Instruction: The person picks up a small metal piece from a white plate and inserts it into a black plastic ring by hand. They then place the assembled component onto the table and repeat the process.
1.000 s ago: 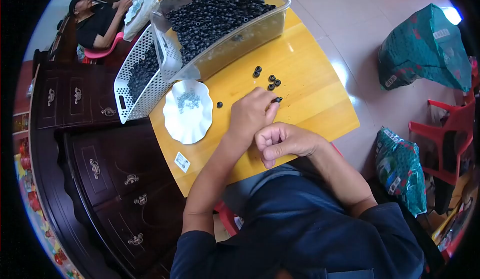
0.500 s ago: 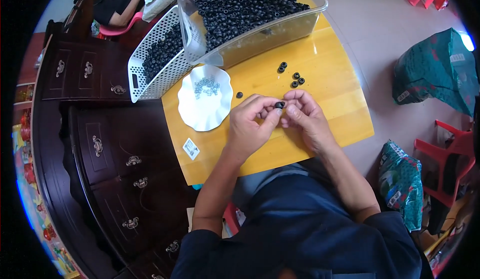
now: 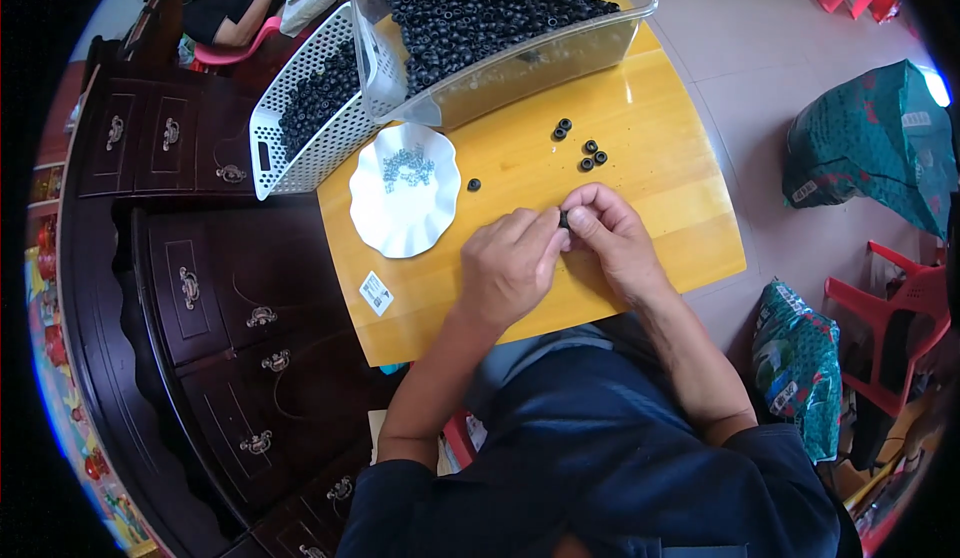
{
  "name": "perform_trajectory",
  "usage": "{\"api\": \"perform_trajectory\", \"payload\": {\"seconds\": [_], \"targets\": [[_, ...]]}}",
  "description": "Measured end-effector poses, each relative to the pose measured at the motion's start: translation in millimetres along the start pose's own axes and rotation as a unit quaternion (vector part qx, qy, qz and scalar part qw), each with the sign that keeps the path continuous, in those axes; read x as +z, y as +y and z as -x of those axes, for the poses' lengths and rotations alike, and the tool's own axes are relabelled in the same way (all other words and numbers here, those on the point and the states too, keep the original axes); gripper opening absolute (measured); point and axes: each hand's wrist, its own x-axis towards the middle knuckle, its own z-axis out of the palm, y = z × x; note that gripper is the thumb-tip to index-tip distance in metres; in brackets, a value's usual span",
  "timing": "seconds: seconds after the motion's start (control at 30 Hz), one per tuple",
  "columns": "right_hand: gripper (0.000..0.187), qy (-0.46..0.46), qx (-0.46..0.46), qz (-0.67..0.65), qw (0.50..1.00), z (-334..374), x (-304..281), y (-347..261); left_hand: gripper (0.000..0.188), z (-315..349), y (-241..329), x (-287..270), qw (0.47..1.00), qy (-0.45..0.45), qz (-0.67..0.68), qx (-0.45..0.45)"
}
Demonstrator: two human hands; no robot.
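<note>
Between my fingertips is a small black ring-shaped part [image 3: 564, 220], mostly covered by the fingers. My left hand [image 3: 512, 263] is closed around its left side, and my right hand [image 3: 617, 243] pinches it from the right with thumb and forefinger. Both hands are just above the near part of the yellow table [image 3: 660, 228]. One loose black ring [image 3: 474, 185] lies beyond my left hand. Farther off, several more black rings [image 3: 594, 156] sit in two small groups. A white wavy-edged plate [image 3: 400, 226] at the left holds small clear pieces [image 3: 408, 168].
A clear plastic bin [image 3: 520, 70] full of black rings stands at the table's far side, beside a white perforated basket [image 3: 325, 153] with more. A white label [image 3: 375, 293] lies near the left edge. Dark drawers [image 3: 220, 288] flank the table. Another person [image 3: 225, 8] sits at far left.
My left hand has turned and its fingers have closed further over the black ring, so less of it shows. My right thumb and forefinger have come together on it.
</note>
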Motion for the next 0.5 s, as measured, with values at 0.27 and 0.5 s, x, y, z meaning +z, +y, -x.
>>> {"api": "perform_trajectory", "payload": {"seconds": [0.27,0.5], "targets": [[0.012,-0.067,-0.032,0.06,0.995,-2.6,-3.9,7.3,0.018,-1.1,-4.2,-12.6,0.966,-0.029,0.224,-0.125],[0.006,-0.06,-0.032,0.145,0.987,0.5,-3.7,8.4,0.013,13.2,-20.6,-5.5,0.944,-0.049,0.287,-0.156]]}}
